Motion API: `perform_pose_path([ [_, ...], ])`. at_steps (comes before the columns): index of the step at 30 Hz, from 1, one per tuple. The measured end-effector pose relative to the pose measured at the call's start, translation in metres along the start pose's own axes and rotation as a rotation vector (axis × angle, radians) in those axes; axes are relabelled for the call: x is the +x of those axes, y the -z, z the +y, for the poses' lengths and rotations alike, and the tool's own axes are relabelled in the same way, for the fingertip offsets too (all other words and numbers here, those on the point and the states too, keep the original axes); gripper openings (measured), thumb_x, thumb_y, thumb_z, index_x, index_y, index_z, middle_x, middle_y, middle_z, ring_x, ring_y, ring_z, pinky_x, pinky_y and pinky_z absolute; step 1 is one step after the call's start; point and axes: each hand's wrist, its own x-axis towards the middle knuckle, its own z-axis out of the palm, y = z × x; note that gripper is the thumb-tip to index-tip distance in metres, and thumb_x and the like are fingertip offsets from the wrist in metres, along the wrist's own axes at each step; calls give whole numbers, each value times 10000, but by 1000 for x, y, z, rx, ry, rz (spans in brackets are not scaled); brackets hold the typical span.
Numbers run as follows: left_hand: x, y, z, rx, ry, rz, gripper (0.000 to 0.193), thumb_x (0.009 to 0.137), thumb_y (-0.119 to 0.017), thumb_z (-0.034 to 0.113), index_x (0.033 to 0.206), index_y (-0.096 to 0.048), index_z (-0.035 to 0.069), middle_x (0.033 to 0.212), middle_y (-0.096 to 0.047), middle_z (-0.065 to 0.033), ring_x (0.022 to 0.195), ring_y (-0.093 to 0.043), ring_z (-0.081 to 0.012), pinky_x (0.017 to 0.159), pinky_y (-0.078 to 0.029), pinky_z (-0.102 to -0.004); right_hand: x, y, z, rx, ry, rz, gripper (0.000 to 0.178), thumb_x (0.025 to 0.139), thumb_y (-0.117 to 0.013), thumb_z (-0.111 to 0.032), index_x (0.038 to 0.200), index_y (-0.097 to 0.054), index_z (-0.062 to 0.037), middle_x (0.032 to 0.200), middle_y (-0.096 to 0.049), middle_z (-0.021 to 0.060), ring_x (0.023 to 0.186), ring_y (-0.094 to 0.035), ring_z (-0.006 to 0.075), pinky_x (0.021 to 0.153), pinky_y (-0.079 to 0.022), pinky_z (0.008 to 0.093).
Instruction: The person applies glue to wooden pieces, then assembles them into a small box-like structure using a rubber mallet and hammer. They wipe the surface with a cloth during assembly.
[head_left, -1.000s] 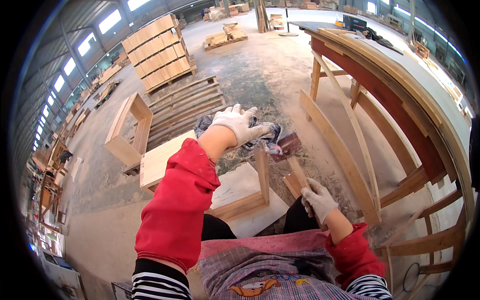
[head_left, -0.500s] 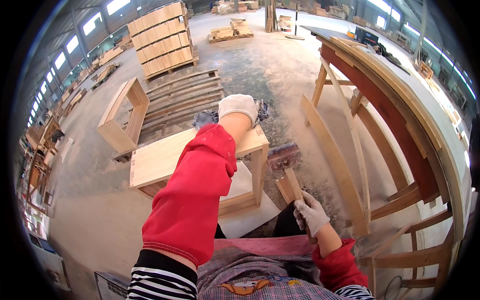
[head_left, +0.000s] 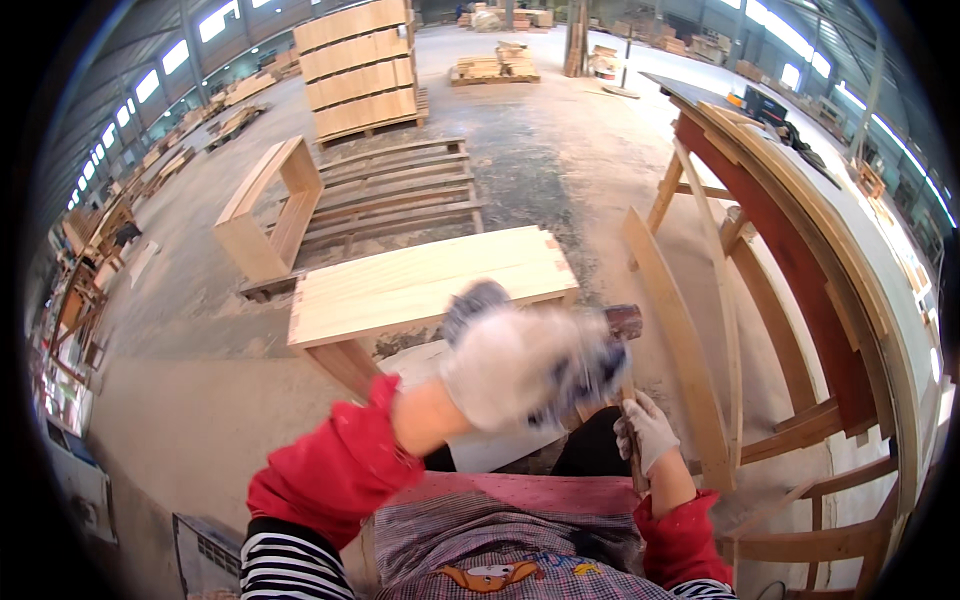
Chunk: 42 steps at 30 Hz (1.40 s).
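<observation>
My left hand [head_left: 505,365], in a white glove, is closed round a crumpled dark blue-grey rag [head_left: 592,385]. It is smeared by motion and hovers on the near side of a pale wooden box frame [head_left: 420,278], which has finger joints at its corners. My gloved right hand [head_left: 652,432] grips the wooden handle of a mallet [head_left: 624,321] in front of my right thigh. The mallet's dark, worn head points up and away, partly hidden behind the rag. Beneath the box frame lies a white sheet [head_left: 490,450].
A second wooden frame [head_left: 250,240] stands on edge against a slatted pallet [head_left: 400,190] at the left. Behind it rises a strapped stack of boards [head_left: 360,75]. A long workbench [head_left: 790,190] on wooden legs runs along the right, with a board [head_left: 680,340] leaning by it.
My left hand has drawn back toward me with the rag, off the top of the box frame. My right hand keeps the mallet low. The view has shifted slightly.
</observation>
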Motion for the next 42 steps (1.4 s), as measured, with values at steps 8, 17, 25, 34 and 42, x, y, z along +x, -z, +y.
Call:
perform_pose_path([
  [8,-179,-143,-99,-100,957,45,582,861,-652,237,1374,-450,52,1193,-628,-204,1032,-624,-410,886,-504,-456,12,-79,17,-121,-19,-78,418,977,-556,-264,1360,-451,-134,650,-539,35,424,-471,134,368,-387,272],
  [17,-208,-190,-122,-456,1247,161,721,796,-729,497,1264,-553,-22,1151,-651,-256,1110,-626,-369,943,-475,-393,-41,-135,28,-194,184,-374,453,969,-556,-222,1385,-424,-101,679,-505,0,475,-457,91,412,-379,230],
  [25,-247,-155,-164,-45,1554,345,656,882,-578,558,1124,-664,-47,1106,-673,-252,1056,-641,-386,902,-486,-418,-28,-124,16,-200,87,-482,461,951,-577,-196,1365,-441,-47,687,-510,8,484,-460,95,421,-378,229],
  [34,-203,12,-162,-1086,1355,923,541,847,-699,440,1124,-607,-16,1044,-652,-145,824,-646,-245,677,-559,-404,-7,-25,29,210,50,79,339,955,-619,-287,1262,-500,-209,665,-550,41,404,-487,161,338,-391,304],
  [42,-274,-6,-202,-1096,944,842,481,929,-582,345,1266,-543,4,1136,-639,-162,841,-644,-235,723,-562,-380,-4,-4,23,329,104,170,316,981,-569,-303,1276,-470,-246,643,-533,50,405,-492,177,336,-396,313],
])
